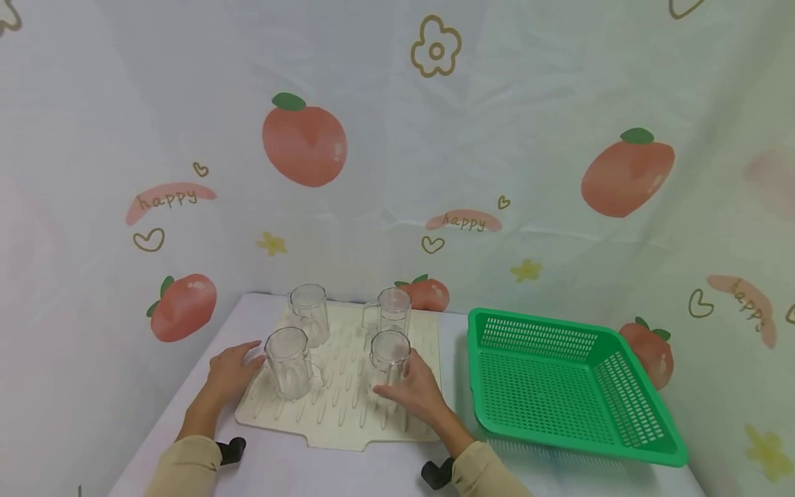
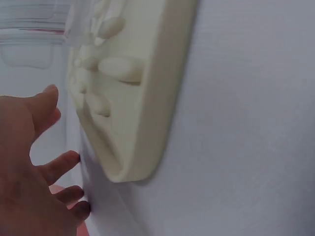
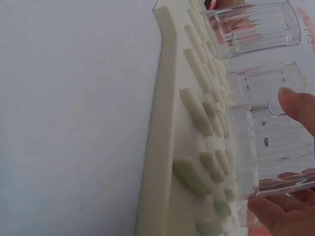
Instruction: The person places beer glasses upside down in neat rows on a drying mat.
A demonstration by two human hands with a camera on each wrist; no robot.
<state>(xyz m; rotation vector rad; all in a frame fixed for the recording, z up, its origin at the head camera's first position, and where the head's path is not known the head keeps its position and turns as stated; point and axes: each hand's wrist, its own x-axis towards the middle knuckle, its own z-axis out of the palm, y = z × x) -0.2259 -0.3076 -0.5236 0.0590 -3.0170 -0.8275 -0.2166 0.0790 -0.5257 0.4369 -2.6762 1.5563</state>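
Several clear glass mugs stand on a cream drying board with raised ridges (image 1: 335, 431). My right hand (image 1: 419, 390) holds the front right glass mug (image 1: 390, 351) around its body. In the right wrist view the thumb lies on one side of this mug (image 3: 280, 147), with the fingers curved along the other. My left hand (image 1: 228, 376), fingers spread and relaxed, is beside the front left glass mug (image 1: 288, 369). The left wrist view shows a gap between that hand (image 2: 22, 162) and the mug's glass (image 2: 32, 22). Behind these are a back left mug (image 1: 310, 317) and a back right mug (image 1: 394, 312).
To the right of the board sits a green plastic basket (image 1: 574, 442) with perforated walls. A white cloth (image 1: 354, 476) covers the table. Behind it hangs a white curtain (image 1: 385, 138) printed with fruit, hearts and flowers.
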